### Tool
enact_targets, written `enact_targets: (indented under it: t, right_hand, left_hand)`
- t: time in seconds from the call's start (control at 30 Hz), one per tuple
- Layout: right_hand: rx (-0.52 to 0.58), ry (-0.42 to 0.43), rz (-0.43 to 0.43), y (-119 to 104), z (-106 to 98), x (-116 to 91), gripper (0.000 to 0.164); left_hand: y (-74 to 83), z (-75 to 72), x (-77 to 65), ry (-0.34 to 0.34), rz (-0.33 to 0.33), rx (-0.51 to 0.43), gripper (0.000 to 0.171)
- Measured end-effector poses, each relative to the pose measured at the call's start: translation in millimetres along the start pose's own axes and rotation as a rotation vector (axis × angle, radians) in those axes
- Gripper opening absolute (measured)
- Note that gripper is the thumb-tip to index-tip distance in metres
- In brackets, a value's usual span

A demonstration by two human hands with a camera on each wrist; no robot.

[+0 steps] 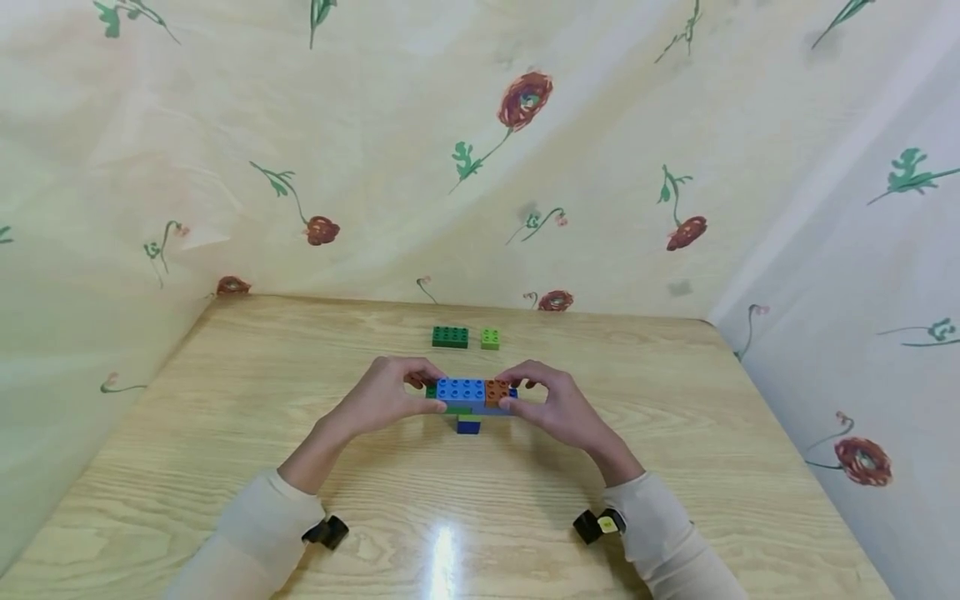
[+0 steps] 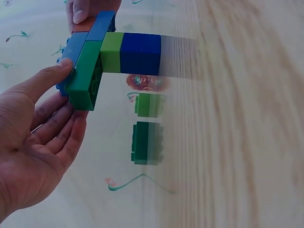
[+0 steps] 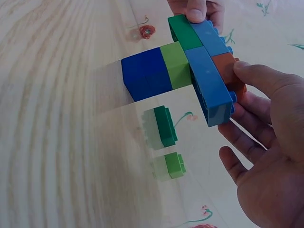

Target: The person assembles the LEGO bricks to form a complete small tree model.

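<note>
Both hands hold a T-shaped stack of toy building bricks. Its top layer is a long blue brick [image 1: 461, 390] beside a short brown brick [image 1: 497, 392]. Beneath lie a green brick [image 3: 184, 33] and a second blue brick [image 3: 209, 85], end to end. A lime green brick [image 3: 175, 64] and dark blue bricks [image 2: 140, 53] form the central column, its base at the tabletop. My left hand [image 1: 386, 398] pinches the left end, thumb at the blue brick's near side. On the right end, my right hand [image 1: 555, 404] grips with its thumb against the brown brick.
Behind the stack, a dark green brick [image 1: 450, 337] and a small lime brick [image 1: 490, 338] lie loose on the wooden table [image 1: 225, 392]. Flower-patterned sheeting [image 1: 375, 150] hangs along the back and sides of the table.
</note>
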State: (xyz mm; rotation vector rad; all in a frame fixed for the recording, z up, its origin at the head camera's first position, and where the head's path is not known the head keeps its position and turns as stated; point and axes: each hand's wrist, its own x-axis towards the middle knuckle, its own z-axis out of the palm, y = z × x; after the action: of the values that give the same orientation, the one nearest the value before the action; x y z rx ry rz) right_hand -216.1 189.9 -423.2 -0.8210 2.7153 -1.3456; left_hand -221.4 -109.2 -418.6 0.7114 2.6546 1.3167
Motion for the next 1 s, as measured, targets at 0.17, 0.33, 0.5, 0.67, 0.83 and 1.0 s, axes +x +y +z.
enact_targets:
  t: [0.17,0.33,0.5,0.67,0.83,1.0]
  right_hand:
    - [-0.013,-0.008,0.012,5,-7,-1,0.026]
    - [-0.011,-0.019,0.014,7,-13,-1,0.027]
    - [-0.022,-0.037,0.014,6,-19,-4,0.028]
    - [-0.024,-0.051,0.021,4,-23,-4,0.028]
    - [-0.026,-0.064,0.037,3,-25,-5,0.028]
    - [-0.039,-0.068,0.030,4,-26,-5,0.028]
  left_hand:
    - [2.6,5.9,4.4,-0.002,-0.003,-0.024,0.035]
    - [6.3,8.6,5.9,0.001,-0.009,-0.003,0.038]
    - [9.9,8.4,5.5,-0.022,-0.010,-0.015,0.039]
    - [7.1,1.5,5.1,-0.034,0.027,-0.034,0.036]
    - [6.0,-12.8,9.1,-0.036,0.075,-0.035,0.032]
    - [3.4,-25.4,25.3,-0.050,0.091,-0.013,0.031]
